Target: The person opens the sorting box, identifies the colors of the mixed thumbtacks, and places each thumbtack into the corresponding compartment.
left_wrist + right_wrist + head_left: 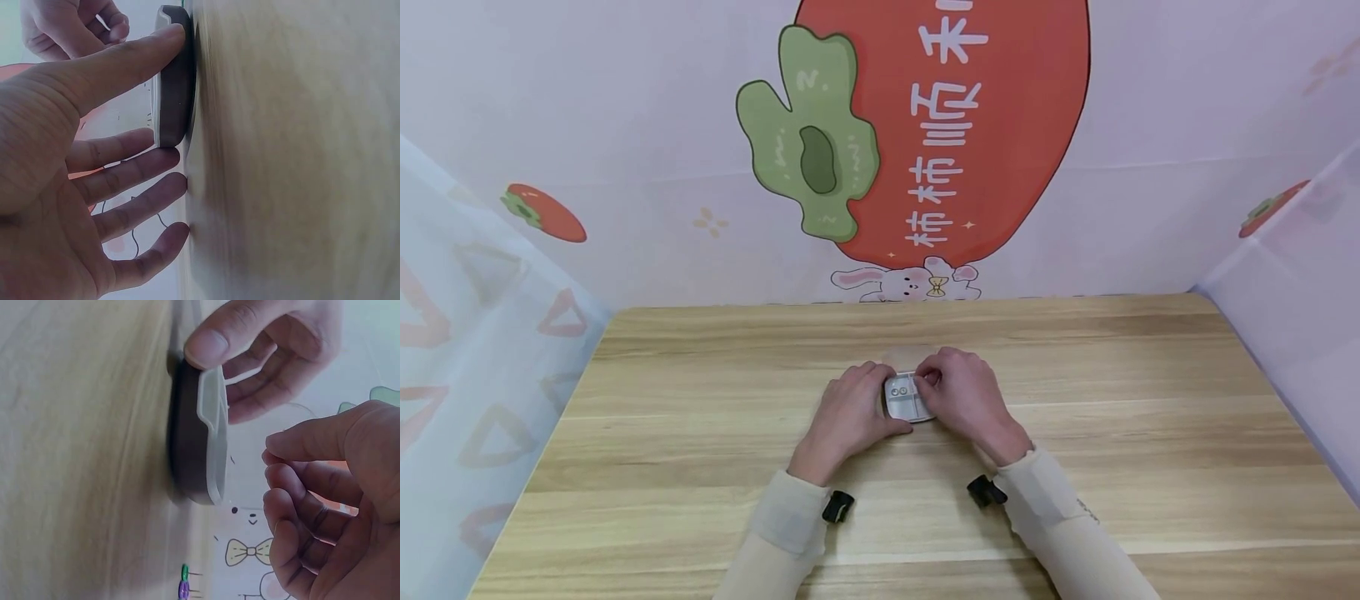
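A small compartment box with a pale divided inside and dark outer wall lies on the table. Two tiny round pieces sit in one of its compartments. My left hand grips the box from the left, thumb along the near wall and fingertips at the far side. Over the box's right part is my right hand, fingers curled, thumb and forefinger tips together. In the right wrist view those fingertips are apart from the box, above its opening. Anything tiny between them is hidden.
A faint translucent piece shows behind the box; its kind is unclear. Small green and purple pieces lie on the table in the right wrist view. Printed cloth walls border the wooden table.
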The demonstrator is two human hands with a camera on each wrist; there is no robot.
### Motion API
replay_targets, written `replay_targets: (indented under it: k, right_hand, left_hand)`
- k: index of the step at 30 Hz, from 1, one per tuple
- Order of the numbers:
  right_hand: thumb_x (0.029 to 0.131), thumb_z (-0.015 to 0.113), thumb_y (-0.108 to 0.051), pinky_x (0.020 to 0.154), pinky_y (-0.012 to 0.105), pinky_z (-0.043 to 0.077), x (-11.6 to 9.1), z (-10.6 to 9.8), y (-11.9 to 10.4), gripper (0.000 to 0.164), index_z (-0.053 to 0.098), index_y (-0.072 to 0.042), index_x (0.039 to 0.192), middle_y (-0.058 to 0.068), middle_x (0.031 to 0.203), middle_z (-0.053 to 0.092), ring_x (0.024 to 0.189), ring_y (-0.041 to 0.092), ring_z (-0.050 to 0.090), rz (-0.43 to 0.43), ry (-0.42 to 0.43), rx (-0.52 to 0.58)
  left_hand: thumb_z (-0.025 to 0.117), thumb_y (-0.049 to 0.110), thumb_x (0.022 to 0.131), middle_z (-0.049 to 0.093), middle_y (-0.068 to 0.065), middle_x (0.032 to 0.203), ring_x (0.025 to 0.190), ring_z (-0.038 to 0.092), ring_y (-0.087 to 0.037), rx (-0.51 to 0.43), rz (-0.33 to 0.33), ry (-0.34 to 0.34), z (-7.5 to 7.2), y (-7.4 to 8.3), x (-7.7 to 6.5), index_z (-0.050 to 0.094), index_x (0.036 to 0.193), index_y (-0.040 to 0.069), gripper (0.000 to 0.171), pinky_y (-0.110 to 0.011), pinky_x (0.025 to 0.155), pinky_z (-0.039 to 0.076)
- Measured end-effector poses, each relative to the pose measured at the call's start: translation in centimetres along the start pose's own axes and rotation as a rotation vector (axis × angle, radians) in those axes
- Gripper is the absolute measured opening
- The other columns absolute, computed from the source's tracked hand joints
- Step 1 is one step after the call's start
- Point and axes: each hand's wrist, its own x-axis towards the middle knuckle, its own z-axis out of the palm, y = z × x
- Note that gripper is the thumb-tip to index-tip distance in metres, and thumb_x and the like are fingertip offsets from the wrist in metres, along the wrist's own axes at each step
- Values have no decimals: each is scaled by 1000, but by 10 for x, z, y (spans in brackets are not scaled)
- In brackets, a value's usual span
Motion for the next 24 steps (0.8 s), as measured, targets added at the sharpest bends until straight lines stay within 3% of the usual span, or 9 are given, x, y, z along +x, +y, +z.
replay_targets:
  k: [24]
  right_hand:
    - [81,64,-21,61,29,41,6,-30,30,5,67,-18,82,-5,74,57,69,15,50,107,-18,41]
  left_hand:
    - [79,50,60,56,2,104,90,49,-16,0,-35,-13,-3,-2,-1,56,119,14,73,-40,76,40]
